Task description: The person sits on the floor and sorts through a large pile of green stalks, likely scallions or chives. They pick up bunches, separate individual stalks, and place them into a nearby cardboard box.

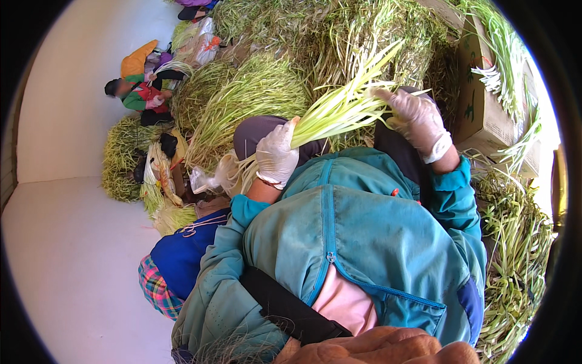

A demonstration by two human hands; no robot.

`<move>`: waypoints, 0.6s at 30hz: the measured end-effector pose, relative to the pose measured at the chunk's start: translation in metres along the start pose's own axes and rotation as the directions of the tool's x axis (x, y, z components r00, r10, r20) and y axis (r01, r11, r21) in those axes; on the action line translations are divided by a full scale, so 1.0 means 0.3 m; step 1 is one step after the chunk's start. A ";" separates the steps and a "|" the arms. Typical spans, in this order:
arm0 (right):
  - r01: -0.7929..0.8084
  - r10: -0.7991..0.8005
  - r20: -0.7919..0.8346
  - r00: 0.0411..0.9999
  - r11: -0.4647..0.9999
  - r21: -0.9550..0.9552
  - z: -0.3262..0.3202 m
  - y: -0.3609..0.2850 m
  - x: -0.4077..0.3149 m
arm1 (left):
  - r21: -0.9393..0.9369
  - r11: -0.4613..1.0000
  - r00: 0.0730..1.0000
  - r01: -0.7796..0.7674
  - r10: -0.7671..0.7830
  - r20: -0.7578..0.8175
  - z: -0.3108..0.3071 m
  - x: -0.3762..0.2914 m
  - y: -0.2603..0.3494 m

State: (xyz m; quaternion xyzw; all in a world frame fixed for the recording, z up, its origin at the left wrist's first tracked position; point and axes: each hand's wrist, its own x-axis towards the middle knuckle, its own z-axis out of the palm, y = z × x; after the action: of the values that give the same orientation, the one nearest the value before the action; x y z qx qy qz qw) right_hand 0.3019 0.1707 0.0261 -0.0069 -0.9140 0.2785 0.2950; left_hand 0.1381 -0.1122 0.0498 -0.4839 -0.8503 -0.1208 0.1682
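My left hand [278, 152], in a pale thin glove, grips a bunch of yellow-green leafy stalks [336, 109] near their lower end. The bunch slants up to the right across my knees, and its pale ends show below the hand. My right hand [411, 116], gloved too and slightly blurred, is at the leafy end of the bunch. Its fingers are bent beside the leaf tips; whether they pinch any leaves is unclear. A clear plastic bag [218, 175] lies beside my left wrist.
Heaps of similar stalks [259, 86] spread before me, and more lie at the right [514, 255]. A cardboard box [486, 104] with stalks on top stands at the right. A co-worker [145, 91] sits by the white wall [77, 113]; another person in a blue garment [182, 250] is close at the left.
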 end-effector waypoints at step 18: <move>0.133 -0.201 -0.126 0.972 0.903 -0.409 -0.026 -0.034 -0.001 | 0.026 0.996 0.996 0.084 -0.083 -0.030 -0.037 0.009 -0.017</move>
State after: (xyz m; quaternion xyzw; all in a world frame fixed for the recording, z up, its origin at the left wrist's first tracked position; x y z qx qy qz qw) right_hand 0.3079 0.1661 0.0363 -0.0111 -0.9210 0.0590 0.3849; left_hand 0.1342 -0.1166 0.0609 -0.4438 -0.8688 -0.1231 0.1818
